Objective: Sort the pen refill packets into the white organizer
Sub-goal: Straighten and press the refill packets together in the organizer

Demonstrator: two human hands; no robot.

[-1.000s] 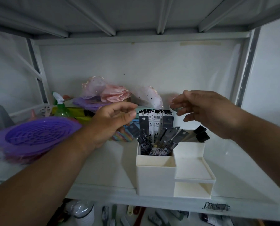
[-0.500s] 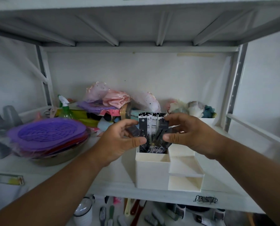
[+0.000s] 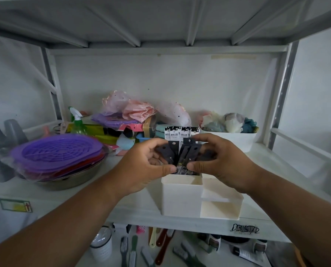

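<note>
A white organizer (image 3: 181, 197) stands on the shelf near its front edge, with a tall bin on the left and stepped trays on the right. Several black and white pen refill packets (image 3: 182, 151) stick up out of the tall bin. My left hand (image 3: 141, 166) grips the bundle from the left, thumb in front and fingers curled behind. My right hand (image 3: 218, 160) grips it from the right the same way. Both thumbs nearly meet just above the bin's rim. The lower ends of the packets are hidden inside the bin.
Purple plastic strainers (image 3: 58, 155) in wrap lie on a metal bowl at the left. A green spray bottle (image 3: 78, 122), pink bags (image 3: 133, 108) and clutter fill the back. A white tub (image 3: 237, 137) of soft items sits back right. Brushes (image 3: 132, 251) lie on the shelf below.
Both hands came down from above the packets and closed in on the bundle from either side; the fanned-out packets are now gathered upright between them.
</note>
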